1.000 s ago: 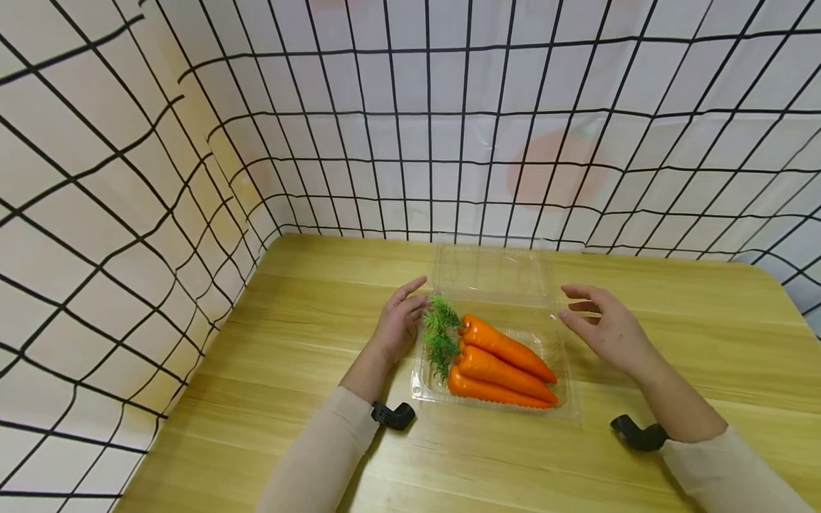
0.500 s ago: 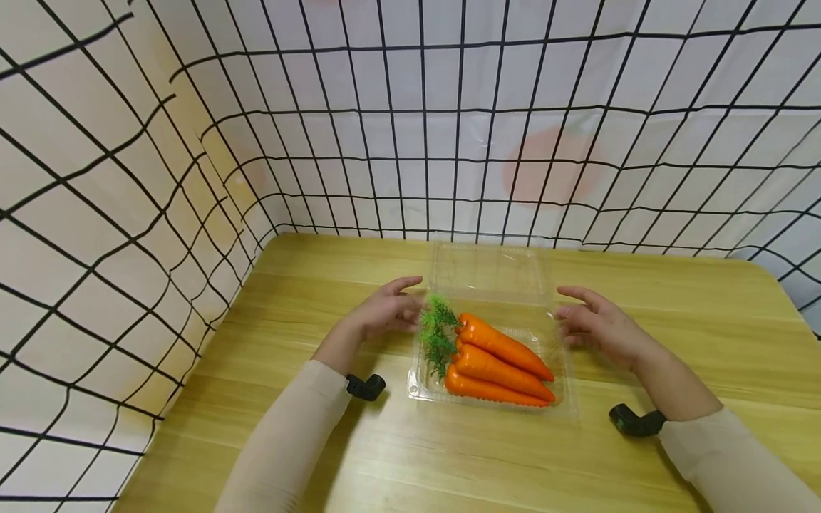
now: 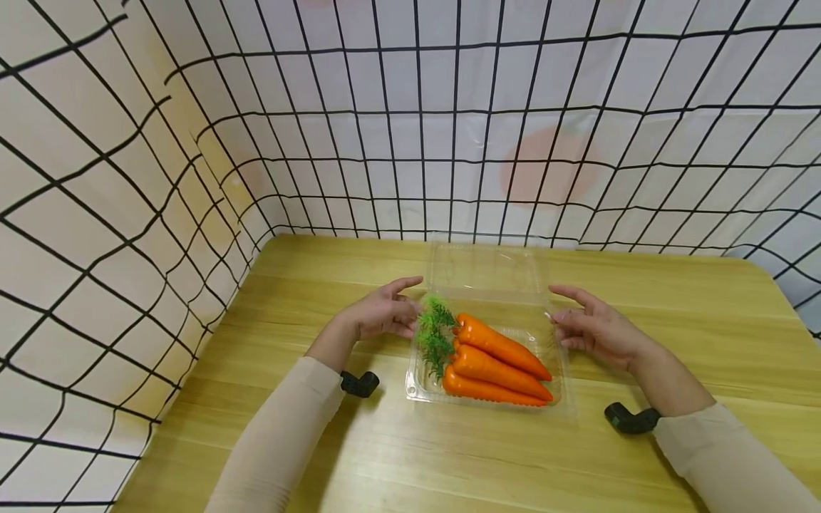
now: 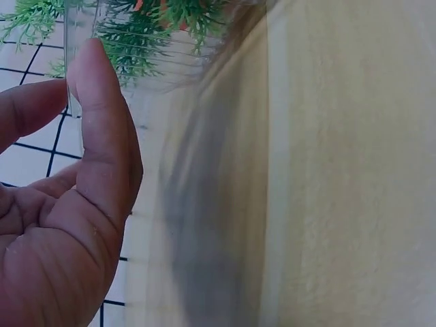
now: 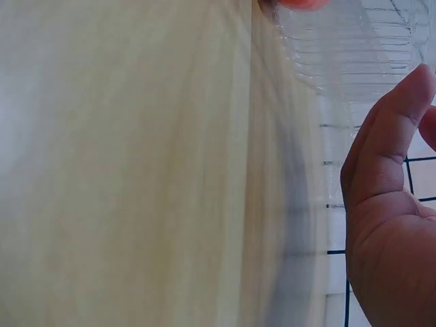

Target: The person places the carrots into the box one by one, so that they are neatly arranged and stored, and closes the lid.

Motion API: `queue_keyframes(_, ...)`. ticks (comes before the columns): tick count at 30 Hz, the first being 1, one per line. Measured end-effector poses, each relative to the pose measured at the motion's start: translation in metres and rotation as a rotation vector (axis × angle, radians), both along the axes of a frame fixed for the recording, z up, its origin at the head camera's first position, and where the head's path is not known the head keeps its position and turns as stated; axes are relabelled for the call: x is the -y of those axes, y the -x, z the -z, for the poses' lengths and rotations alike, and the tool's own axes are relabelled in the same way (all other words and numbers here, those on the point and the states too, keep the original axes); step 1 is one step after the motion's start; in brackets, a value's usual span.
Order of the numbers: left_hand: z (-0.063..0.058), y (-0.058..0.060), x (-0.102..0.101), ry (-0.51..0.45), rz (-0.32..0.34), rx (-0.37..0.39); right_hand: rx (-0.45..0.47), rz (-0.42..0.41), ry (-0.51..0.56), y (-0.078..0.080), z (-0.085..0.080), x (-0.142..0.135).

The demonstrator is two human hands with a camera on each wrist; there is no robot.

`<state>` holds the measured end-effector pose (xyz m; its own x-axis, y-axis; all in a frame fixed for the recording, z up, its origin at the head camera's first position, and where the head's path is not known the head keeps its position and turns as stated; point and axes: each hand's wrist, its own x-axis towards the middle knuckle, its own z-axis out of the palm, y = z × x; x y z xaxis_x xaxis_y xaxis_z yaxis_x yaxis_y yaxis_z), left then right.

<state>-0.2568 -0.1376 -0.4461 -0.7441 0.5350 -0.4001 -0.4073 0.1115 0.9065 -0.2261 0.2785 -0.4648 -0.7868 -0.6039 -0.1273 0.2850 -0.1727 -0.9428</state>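
Note:
An opened clear plastic clamshell box (image 3: pixel 423 394) lies on the table, its lid (image 3: pixel 487 267) folded back toward the grid wall. Inside rest three orange carrots (image 3: pixel 503 372), tips pointing right, with green feathery tops (image 3: pixel 436 335) at the left end. My left hand (image 3: pixel 381 311) pinches the box's left rim between thumb and a finger; the left wrist view has the thumb (image 4: pixel 99 102) against the clear edge near the greens. At the opposite rim, my right hand (image 3: pixel 596 328) pinches the edge, index finger extended along the lid side. The right thumb (image 5: pixel 392 129) shows beside the ribbed wall.
The wood-grain table (image 3: pixel 449 463) runs beneath everything. A black wire grid (image 3: pixel 449 128) stands along its back and left sides, with pale printed sheeting behind. Black wrist cameras (image 3: pixel 360 385) sit on both wrists.
The left forearm has swung outward to the left, and its fingers have come onto the box's left rim. My right hand has moved in to the right rim. Box and carrots keep their place.

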Motion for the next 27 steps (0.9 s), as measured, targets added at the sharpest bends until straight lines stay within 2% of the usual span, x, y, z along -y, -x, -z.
queue_keyframes(15, 0.006, -0.005, -0.002, -0.062, -0.043, -0.018, -0.035, 0.039, -0.001, 0.0, 0.005, -0.002)
queue_keyframes(27, 0.008, 0.002, -0.008, -0.038, -0.135, -0.1, -0.073, 0.146, -0.031, 0.013, 0.005, 0.003)
